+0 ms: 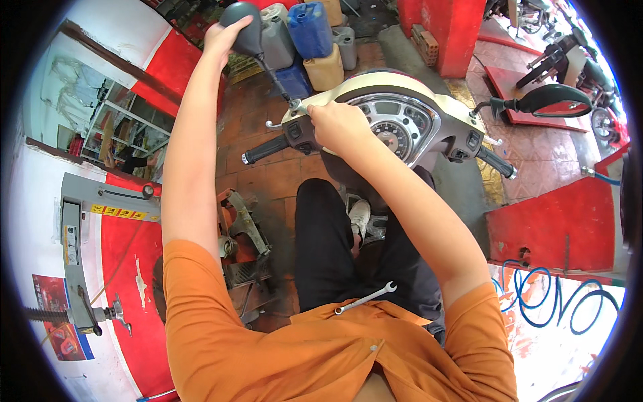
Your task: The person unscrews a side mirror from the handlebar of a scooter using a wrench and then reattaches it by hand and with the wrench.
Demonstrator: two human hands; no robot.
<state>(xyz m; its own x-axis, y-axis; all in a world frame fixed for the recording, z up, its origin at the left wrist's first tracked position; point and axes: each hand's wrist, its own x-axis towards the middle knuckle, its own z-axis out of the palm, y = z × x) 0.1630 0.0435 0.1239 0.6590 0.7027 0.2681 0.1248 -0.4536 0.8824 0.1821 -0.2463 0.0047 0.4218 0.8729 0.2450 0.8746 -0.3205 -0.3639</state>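
Observation:
My left hand (226,41) is raised to the far left, wrapped round the black head of a scooter's left mirror (246,35). The mirror's thin stem runs down to its mount on the handlebar. At the foot of that stem my right hand (337,125) is closed, beside the dashboard (394,130). A bit of silver metal shows at its fingertips; what the fingers hold is mostly hidden. A silver combination wrench (366,298) lies across my lap on the orange shirt.
The left grip (266,149) and right grip (496,162) stick out from the cream scooter cowl. The right mirror (554,101) stands at the right. Plastic jerrycans (310,30) stand beyond the scooter. A grey machine (74,234) is at the left, a coiled blue hose (536,285) at the right.

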